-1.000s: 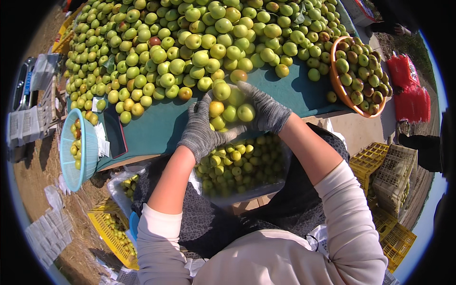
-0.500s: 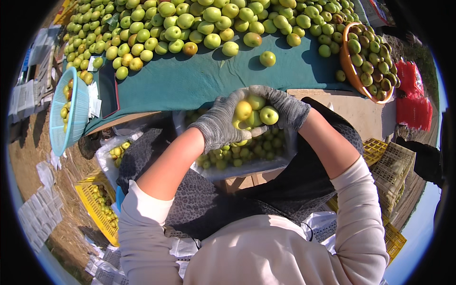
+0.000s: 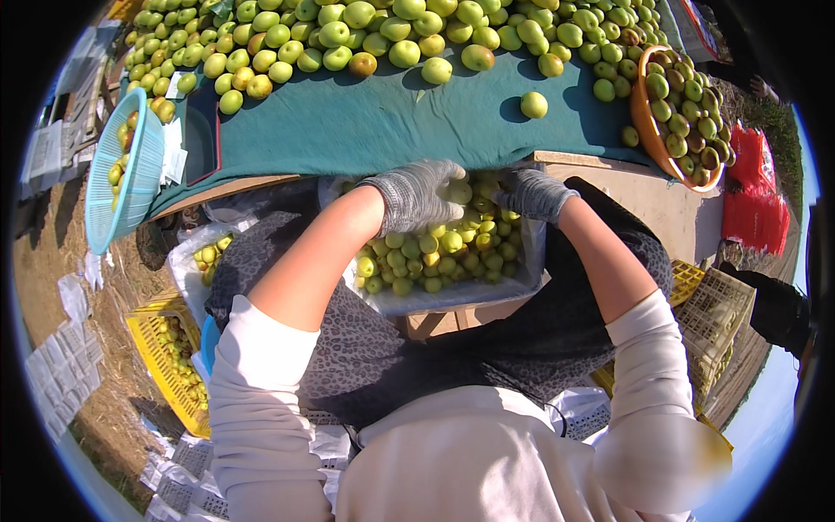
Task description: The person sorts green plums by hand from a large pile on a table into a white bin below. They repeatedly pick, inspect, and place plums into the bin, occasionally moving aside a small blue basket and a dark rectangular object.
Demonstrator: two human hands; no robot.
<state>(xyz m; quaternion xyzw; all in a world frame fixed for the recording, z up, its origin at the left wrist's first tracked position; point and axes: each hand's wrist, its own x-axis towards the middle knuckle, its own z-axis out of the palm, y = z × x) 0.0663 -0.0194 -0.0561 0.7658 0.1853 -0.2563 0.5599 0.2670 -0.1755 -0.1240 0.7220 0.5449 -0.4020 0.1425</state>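
Observation:
My left hand (image 3: 419, 197), in a grey knit glove, is over the near-side crate of green jujubes (image 3: 430, 259). Its thumb and fingers are spread, and a shaded jujube (image 3: 457, 191) shows between them, apparently not gripped. Across from it, my right hand (image 3: 532, 195), gloved alike, points its parted fingers down over the crate's right part; some fingertips are in shadow. The crate has a pale plastic lining (image 3: 407, 304) and sits between my knees, under the table's front edge.
A green cloth (image 3: 348, 122) covers the table, heaped with jujubes (image 3: 330, 35) at the back; one jujube (image 3: 533, 105) lies apart. A blue basket (image 3: 143, 170) stands left, an orange basket (image 3: 645, 109) right. Yellow crates (image 3: 170, 383) flank me; red bags (image 3: 752, 213) lie far right.
My hands held several jujubes together above the crate. Now they have lowered and moved apart, and those jujubes are out of their grasp. The view has shifted slightly.

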